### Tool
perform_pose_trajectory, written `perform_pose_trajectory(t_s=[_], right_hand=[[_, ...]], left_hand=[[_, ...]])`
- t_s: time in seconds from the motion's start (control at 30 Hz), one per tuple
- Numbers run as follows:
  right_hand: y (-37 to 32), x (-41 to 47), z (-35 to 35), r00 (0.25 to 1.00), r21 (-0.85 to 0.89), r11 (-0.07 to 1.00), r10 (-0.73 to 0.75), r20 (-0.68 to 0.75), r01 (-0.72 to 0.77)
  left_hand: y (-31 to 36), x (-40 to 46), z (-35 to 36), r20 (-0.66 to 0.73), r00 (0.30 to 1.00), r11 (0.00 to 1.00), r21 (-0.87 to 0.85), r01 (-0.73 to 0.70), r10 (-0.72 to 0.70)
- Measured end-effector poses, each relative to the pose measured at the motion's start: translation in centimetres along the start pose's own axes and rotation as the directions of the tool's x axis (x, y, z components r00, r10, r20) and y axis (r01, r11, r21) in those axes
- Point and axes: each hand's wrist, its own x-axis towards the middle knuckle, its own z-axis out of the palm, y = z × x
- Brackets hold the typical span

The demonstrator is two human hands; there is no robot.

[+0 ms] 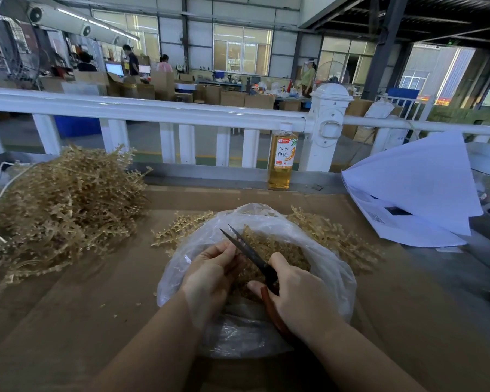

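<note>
While right hand (pixel 297 295) grips scissors (pixel 253 257) | long axis diagonal, tips pointing far-left | left hand (pixel 210 274) curled beside blades, hold unclear

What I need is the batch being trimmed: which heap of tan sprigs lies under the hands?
The heap inside the plastic bag, beneath the scissors in the right hand. The pile at left and the bunches beside the bag lie outside it.

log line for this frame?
right hand grips scissors, blades open | left hand pinched at blade, held piece hidden | over plastic bag of sprigs | sprig pile left
</note>
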Motion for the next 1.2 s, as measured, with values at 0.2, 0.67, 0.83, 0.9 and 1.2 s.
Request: perform_pose_trajectory(t_s=[0.2,0.67,0.83,0.9,1.2], right_hand=[[0.05,-0.02,-0.05,1.0,-0.032,0.999,-0.007,0.02,0.008],[0.03,-0.24,-0.01,1.0,-0.047,0.999,-0.018,-0.012,0.018],[-0.15,-0.16,0.19,1.0,-0.037,0.999,-0.016,-0.022,0.016],[-0.27,-0.08,0.15,1.0,-0.023,1.0,-0.01,-0.019,0.009],[-0.39,0.13,0.1,1.0,0.02,1.0,0.015,0.018,-0.015]], left_hand=[[0.09,-0.04,0.07,-0.01,1.0,0.999,0.031,0.014,-0.014],[0.17,-0.3,0.04,0.002,1.0,0.997,0.083,0.002,-0.003],[-0.02,-0.3,0.03,-0.014,1.0,0.993,0.117,-0.016,0.018],[0.0,-0.34,-0.01,0.017,1.0,0.994,0.107,-0.021,0.02],[0.02,-0.13,-0.13,0.049,0.999,0.995,0.096,0.01,-0.015]])
